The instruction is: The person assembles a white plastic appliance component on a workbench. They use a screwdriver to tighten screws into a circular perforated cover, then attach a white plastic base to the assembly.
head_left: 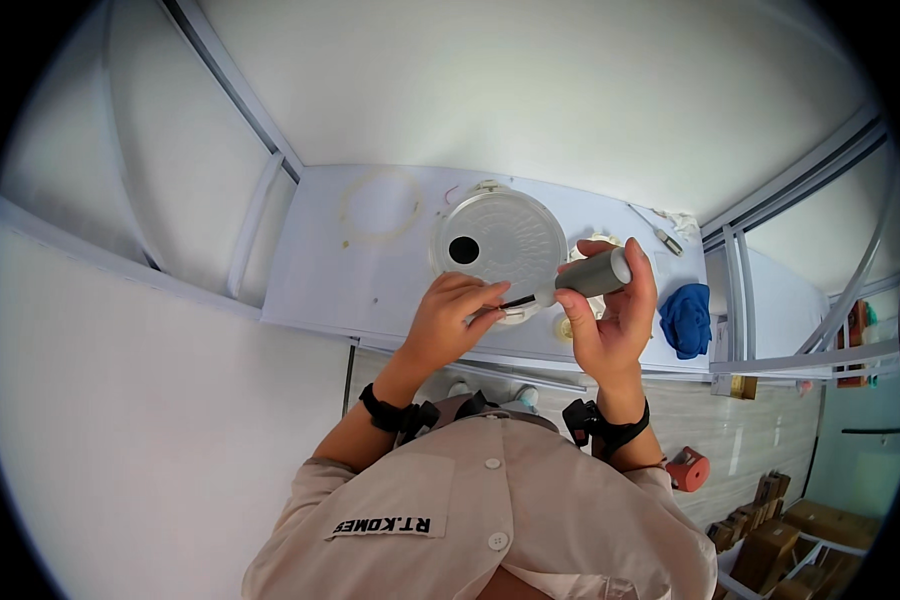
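Observation:
My right hand [615, 315] is closed around a grey cylinder [592, 277] with a paler round end, held tilted above the table. In line with its left end is a thin dark stick [518, 301]; whether the two are joined, I cannot tell. The fingertips of my left hand [460, 315] pinch the stick's near-left end. Below and beyond both hands lies a round, pale, ribbed disc-shaped part [510, 232] with light clips at its rim. A black round spot [463, 250] sits on its left side. Small pale parts beside it are partly hidden by my right hand.
A thin yellowish ring [380, 238] lies on the white table [315, 270] at left. At right are a screwdriver [667, 240] and a crumpled blue cloth [686, 320]. White frame posts flank the table. A red stool-like object [688, 468] and cardboard boxes [767, 555] stand on the floor.

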Tool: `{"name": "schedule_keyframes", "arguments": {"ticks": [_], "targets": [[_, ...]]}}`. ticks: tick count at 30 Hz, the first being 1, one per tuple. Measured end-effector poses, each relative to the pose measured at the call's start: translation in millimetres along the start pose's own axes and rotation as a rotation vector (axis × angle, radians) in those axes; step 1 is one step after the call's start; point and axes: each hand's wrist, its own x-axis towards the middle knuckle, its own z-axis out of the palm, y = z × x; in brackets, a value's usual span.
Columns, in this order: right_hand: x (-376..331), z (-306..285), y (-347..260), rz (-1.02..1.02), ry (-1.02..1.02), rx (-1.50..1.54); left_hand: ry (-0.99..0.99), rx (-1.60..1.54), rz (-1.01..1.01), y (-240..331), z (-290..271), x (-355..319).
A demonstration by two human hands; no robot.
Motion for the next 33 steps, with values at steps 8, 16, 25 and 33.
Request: {"name": "schedule_keyframes", "arguments": {"ticks": [8, 16, 25, 33], "targets": [[6, 2, -1, -0.111, -0.044, -0.155, -0.014, -0.031, -0.014, -6, 0, -6], [18, 7, -13, -0.219, -0.093, -0.433, 0.011, -0.052, -0.019, -8, 2, -8], [35, 19, -22, -0.137, -0.139, -0.211, 0.06, -0.082, -0.02, -8, 4, -8], [30, 28, -25, -0.194, -0.062, -0.398, 0.003, -0.08, -0.068, -4, 0, -7]]}}
